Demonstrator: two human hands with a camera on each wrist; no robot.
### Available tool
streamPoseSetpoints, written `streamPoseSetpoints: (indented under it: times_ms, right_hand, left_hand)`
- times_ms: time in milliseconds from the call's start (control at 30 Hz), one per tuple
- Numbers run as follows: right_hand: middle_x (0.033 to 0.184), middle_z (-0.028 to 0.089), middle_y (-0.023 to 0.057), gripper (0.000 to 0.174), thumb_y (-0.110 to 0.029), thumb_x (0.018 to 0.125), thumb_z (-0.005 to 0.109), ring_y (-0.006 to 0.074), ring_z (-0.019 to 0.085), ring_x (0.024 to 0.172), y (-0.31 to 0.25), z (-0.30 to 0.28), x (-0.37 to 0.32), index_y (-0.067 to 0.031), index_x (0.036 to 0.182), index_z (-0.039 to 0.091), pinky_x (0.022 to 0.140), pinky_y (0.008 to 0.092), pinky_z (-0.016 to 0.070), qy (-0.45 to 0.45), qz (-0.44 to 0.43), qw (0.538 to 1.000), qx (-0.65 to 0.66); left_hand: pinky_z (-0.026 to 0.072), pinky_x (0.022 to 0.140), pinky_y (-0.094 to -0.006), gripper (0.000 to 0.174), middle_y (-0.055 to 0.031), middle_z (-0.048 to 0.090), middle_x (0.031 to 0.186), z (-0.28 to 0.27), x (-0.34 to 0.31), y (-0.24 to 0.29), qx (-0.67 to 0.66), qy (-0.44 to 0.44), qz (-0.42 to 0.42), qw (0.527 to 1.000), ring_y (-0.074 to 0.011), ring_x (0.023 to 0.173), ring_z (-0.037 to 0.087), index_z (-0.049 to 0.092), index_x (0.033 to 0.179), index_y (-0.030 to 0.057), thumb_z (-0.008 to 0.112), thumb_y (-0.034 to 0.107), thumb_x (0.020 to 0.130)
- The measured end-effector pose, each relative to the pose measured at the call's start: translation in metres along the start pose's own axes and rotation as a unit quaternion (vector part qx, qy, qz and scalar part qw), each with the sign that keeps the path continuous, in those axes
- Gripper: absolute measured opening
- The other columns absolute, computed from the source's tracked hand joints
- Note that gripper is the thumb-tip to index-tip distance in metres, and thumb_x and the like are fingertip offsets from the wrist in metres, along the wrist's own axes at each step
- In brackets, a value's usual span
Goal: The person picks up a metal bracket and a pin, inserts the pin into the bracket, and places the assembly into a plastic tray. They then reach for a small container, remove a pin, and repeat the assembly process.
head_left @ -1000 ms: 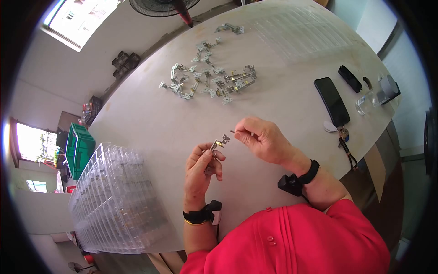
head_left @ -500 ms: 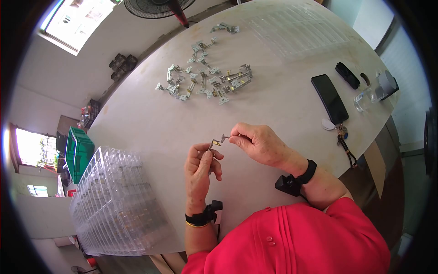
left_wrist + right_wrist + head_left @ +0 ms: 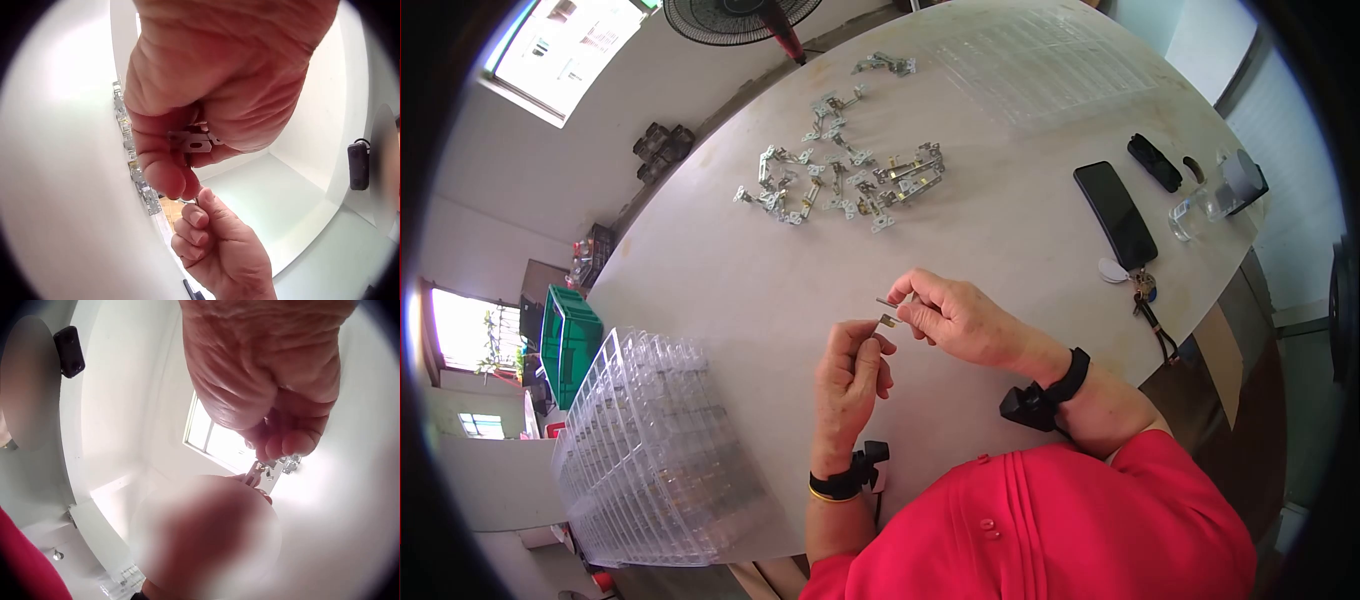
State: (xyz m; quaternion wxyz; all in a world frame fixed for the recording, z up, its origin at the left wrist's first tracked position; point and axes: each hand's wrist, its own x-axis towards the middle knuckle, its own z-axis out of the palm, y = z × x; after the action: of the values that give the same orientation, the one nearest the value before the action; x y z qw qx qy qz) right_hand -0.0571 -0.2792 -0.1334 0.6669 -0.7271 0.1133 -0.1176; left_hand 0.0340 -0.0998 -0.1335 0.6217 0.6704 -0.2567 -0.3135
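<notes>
Over the near middle of the table, my left hand [image 3: 849, 384] grips a metal hinge-like fitting [image 3: 888, 321] between thumb and fingers. Its end with a brass-coloured part sticks out past the fingertips. A slotted plate [image 3: 199, 145] of this fitting shows under the palm in the left wrist view. Just beside it, my right hand [image 3: 962, 318] pinches a thin metal piece [image 3: 886, 302] between thumb and forefinger. The fingertips of both hands are close together. In the right wrist view the fitting's metal arm [image 3: 252, 475] points toward the right fingertips, and the left hand is blurred.
Several similar metal fittings [image 3: 830, 185] lie in a loose group farther back. Clear plastic trays [image 3: 1040, 70] lie at the far side, with a stack of filled clear trays [image 3: 655, 440] at the left. A phone [image 3: 1116, 214], keys [image 3: 1142, 284] and a clear bottle [image 3: 1200, 210] are at the right.
The right hand has come left and closer to the left hand, with its thin piece now right over the fitting's end. Less of the fitting shows beyond the left fingers.
</notes>
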Motion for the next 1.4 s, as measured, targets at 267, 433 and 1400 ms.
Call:
streamPoseSetpoints:
  times_ms: [267,433,1400]
  right_hand:
    - [0.087,0.06,0.0084,0.015,-0.021,0.095,0.065,0.0176,0.058,0.074,0.01,0.0,0.0,-0.0054,0.095,0.066,0.068,0.0314,0.0489,0.039,-0.064,0.983,-0.17]
    - [0.089,0.057,0.007,0.013,-0.018,0.093,0.068,0.0175,0.058,0.077,0.01,0.001,0.001,-0.0056,0.094,0.067,0.07,0.031,0.0487,0.062,-0.074,0.993,-0.073]
    - [0.078,0.062,0.0018,0.012,-0.013,0.102,0.053,0.0086,0.056,0.067,0.004,0.0,-0.001,-0.0028,0.107,0.058,0.061,0.0264,0.0471,-0.009,0.041,0.999,-0.013]
  left_hand:
    - [0.0436,0.05,-0.0209,0.016,-0.0062,0.063,0.092,0.004,-0.003,0.007,0.109,-0.016,-0.012,0.994,-0.0063,0.059,0.053,0.053,0.117,0.0008,0.046,0.006,0.104]
    - [0.0436,0.05,-0.0214,0.017,-0.0063,0.063,0.09,0.003,-0.003,0.008,0.052,-0.031,-0.024,0.998,-0.0065,0.059,0.054,0.054,0.117,0.0003,0.047,0.006,0.103]
    - [0.045,0.054,-0.0223,0.018,-0.0105,0.064,0.094,-0.002,-0.002,0.001,-0.036,0.006,0.057,0.998,-0.0093,0.06,0.054,0.053,0.12,0.0017,0.046,0.008,0.105]
